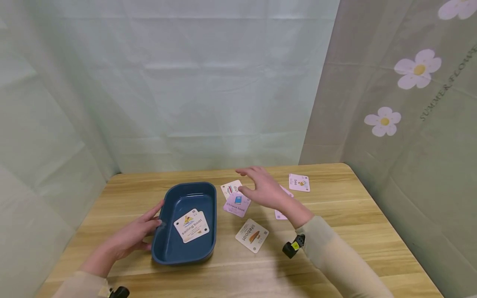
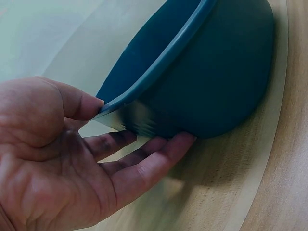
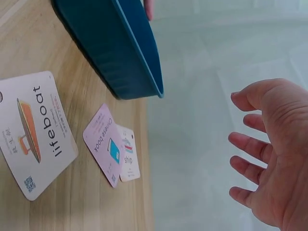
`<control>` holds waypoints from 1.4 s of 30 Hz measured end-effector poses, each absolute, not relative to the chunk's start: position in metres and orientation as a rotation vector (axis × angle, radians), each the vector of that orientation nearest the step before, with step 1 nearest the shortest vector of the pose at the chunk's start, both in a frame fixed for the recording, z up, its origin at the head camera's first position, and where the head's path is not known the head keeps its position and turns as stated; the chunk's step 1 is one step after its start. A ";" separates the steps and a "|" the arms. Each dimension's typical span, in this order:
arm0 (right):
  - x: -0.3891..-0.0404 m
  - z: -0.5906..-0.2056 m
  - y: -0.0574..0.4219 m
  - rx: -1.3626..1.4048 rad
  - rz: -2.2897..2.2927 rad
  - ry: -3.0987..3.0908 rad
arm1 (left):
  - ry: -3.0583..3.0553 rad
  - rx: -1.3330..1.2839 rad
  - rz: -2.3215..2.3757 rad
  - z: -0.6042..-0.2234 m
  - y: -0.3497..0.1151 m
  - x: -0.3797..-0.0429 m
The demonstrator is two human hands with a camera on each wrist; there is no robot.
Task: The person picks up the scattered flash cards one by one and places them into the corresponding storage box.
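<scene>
My left hand [image 1: 130, 238] is at the left side of a dark blue basin [image 1: 159, 255]. In the left wrist view the thumb tip touches the rim and the fingertips rest against the outer wall. Inside the basin, a "sailing boat" card [image 1: 191, 227] overlaps another card. My right hand [image 1: 262, 188] hovers over the table with fingers spread and nothing in them. Nearest to it are a purple "Chinese book" card [image 1: 236, 205] and the "ship" card [image 1: 228, 188] partly beneath it. Closer to me lies a "lifeboat" card [image 1: 252, 236].
A "bee" card [image 1: 299, 182] lies at the far right of the wooden table [image 1: 335, 231]. Purple cards [image 1: 279, 215] show partly from behind my right forearm. Pale curtains [image 1: 208, 103] hang behind the table and along both sides.
</scene>
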State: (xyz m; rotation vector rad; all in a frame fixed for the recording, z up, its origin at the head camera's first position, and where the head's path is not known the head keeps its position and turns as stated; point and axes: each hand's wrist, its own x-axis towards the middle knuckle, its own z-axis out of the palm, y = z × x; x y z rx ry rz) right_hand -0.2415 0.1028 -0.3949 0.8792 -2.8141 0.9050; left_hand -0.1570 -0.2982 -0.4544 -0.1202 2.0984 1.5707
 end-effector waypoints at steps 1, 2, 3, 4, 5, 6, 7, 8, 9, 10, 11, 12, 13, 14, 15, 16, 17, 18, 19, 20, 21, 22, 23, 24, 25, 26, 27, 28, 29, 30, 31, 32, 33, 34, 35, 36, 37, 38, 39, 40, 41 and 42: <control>-0.241 -0.395 0.104 0.869 0.906 -2.815 | 2.099 -0.121 1.570 -0.455 -0.298 -0.157; -0.241 -0.395 0.106 0.862 0.910 -2.815 | 2.100 -0.122 1.570 -0.455 -0.298 -0.157; -0.241 -0.394 0.107 0.854 0.916 -2.816 | 2.099 -0.123 1.570 -0.455 -0.298 -0.157; -0.241 -0.394 0.108 0.847 0.924 -2.815 | 2.099 -0.123 1.571 -0.455 -0.298 -0.156; -0.241 -0.393 0.109 0.843 0.926 -2.814 | 2.101 -0.122 1.570 -0.455 -0.298 -0.157; -0.241 -0.393 0.110 0.839 0.928 -2.810 | 2.101 -0.122 1.571 -0.455 -0.298 -0.156; -0.240 -0.392 0.112 0.834 0.934 -2.807 | 2.101 -0.121 1.572 -0.455 -0.298 -0.157; -0.240 -0.392 0.113 0.830 0.938 -2.805 | 2.102 -0.120 1.573 -0.455 -0.298 -0.157; -0.241 -0.392 0.114 0.825 0.938 -2.804 | 2.101 -0.119 1.574 -0.455 -0.298 -0.157; -0.241 -0.392 0.116 0.820 0.938 -2.800 | 2.101 -0.118 1.574 -0.455 -0.298 -0.157; -0.241 -0.392 0.118 0.813 0.937 -2.797 | 2.100 -0.117 1.575 -0.455 -0.299 -0.157; -0.241 -0.392 0.119 0.809 0.948 -2.794 | 2.098 -0.118 1.577 -0.455 -0.298 -0.157; -0.242 -0.393 0.122 0.802 0.956 -2.792 | 2.098 -0.117 1.578 -0.455 -0.299 -0.157; -0.242 -0.393 0.124 0.793 0.960 -2.792 | 2.098 -0.115 1.578 -0.455 -0.299 -0.157; -0.242 -0.394 0.126 0.784 0.968 -2.792 | 2.097 -0.116 1.579 -0.455 -0.298 -0.157; -0.242 -0.394 0.128 0.775 0.980 -2.792 | 2.096 -0.118 1.581 -0.455 -0.298 -0.157; -0.242 -0.394 0.130 0.765 0.988 -2.795 | 2.095 -0.119 1.582 -0.455 -0.298 -0.157; -0.242 -0.395 0.132 0.759 0.995 -2.796 | 2.094 -0.122 1.583 -0.454 -0.298 -0.156; -0.243 -0.395 0.134 0.748 0.993 -2.800 | 2.094 -0.122 1.583 -0.454 -0.298 -0.156; -0.243 -0.395 0.136 0.738 0.991 -2.804 | 2.093 -0.123 1.583 -0.454 -0.298 -0.156; -0.243 -0.395 0.138 0.732 0.992 -2.806 | 2.092 -0.123 1.583 -0.454 -0.298 -0.156; -0.243 -0.395 0.139 0.726 0.990 -2.808 | 2.092 -0.125 1.583 -0.454 -0.298 -0.156; -0.243 -0.395 0.141 0.719 0.987 -2.812 | 2.093 -0.126 1.581 -0.454 -0.297 -0.156; -0.244 -0.395 0.143 0.714 0.991 -2.812 | 2.094 -0.127 1.579 -0.453 -0.297 -0.156; -0.244 -0.395 0.144 0.708 0.994 -2.814 | 2.095 -0.127 1.578 -0.453 -0.297 -0.156; -0.244 -0.394 0.146 0.704 1.002 -2.813 | 2.096 -0.127 1.578 -0.453 -0.297 -0.156; -0.244 -0.394 0.147 0.700 1.013 -2.812 | 2.097 -0.128 1.578 -0.453 -0.297 -0.156; -0.244 -0.394 0.149 0.696 1.023 -2.810 | 2.096 -0.128 1.579 -0.453 -0.297 -0.155; -0.244 -0.393 0.150 0.692 1.031 -2.810 | 2.095 -0.126 1.581 -0.453 -0.297 -0.155; -0.245 -0.393 0.151 0.688 1.039 -2.809 | 2.094 -0.123 1.583 -0.453 -0.297 -0.155; -0.245 -0.393 0.153 0.680 1.045 -2.812 | 2.094 -0.122 1.584 -0.453 -0.297 -0.155; -0.245 -0.393 0.154 0.673 1.050 -2.812 | 2.092 -0.121 1.586 -0.453 -0.297 -0.155; -0.245 -0.393 0.156 0.666 1.054 -2.813 | 2.092 -0.121 1.587 -0.453 -0.297 -0.155; -0.246 -0.393 0.158 0.659 1.059 -2.815 | 2.092 -0.122 1.586 -0.453 -0.297 -0.156; -0.246 -0.393 0.160 0.649 1.065 -2.818 | 2.092 -0.122 1.585 -0.454 -0.297 -0.156; -0.246 -0.393 0.163 0.641 1.070 -2.820 | 2.093 -0.123 1.583 -0.454 -0.297 -0.156; -0.246 -0.393 0.165 0.633 1.076 -2.821 | 2.093 -0.125 1.582 -0.454 -0.298 -0.156; -0.246 -0.393 0.167 0.627 1.080 -2.821 | 2.092 -0.125 1.581 -0.454 -0.298 -0.156; -0.246 -0.393 0.170 0.624 1.083 -2.822 | 2.092 -0.126 1.579 -0.454 -0.298 -0.156; -0.246 -0.393 0.172 0.625 1.083 -2.820 | 2.092 -0.126 1.578 -0.454 -0.298 -0.156; -0.247 -0.393 0.175 0.623 1.081 -2.818 | 2.092 -0.127 1.579 -0.454 -0.298 -0.156; -0.247 -0.394 0.177 0.622 1.078 -2.816 | 2.092 -0.128 1.578 -0.453 -0.298 -0.156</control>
